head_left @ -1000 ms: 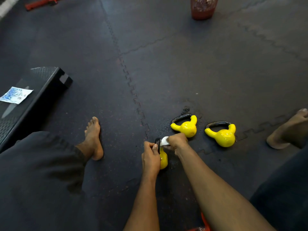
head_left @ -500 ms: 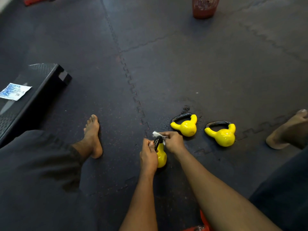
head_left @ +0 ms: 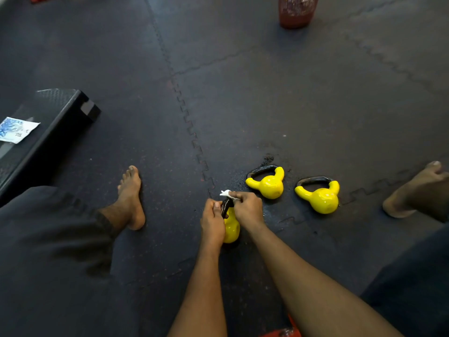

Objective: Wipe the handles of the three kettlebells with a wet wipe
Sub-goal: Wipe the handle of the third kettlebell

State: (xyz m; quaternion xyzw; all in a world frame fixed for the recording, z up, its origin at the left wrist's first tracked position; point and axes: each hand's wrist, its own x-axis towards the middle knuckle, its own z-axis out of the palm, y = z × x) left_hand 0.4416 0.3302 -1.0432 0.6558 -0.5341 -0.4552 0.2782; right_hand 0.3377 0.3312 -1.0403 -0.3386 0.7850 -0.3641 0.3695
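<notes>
Yellow nearest kettlebell (head_left: pixel 232 228) upright on the floor mat (head_left: pixel 267 105), between both hands | left hand (head_left: pixel 212 221): fingers curled round its body, steadying | right hand (head_left: pixel 247 207): fingers pinch wet wipe (head_left: pixel 226 193) onto black handle (head_left: pixel 226 207) | step: wiping this handle, I judge | next: cover full loop; middle kettlebell (head_left: pixel 269 183), right kettlebell (head_left: pixel 320 198) tipped beside.

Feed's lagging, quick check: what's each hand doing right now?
Left hand: closed, holding the near kettlebell by its handle.
Right hand: closed, pinching the wet wipe on that handle.
</notes>
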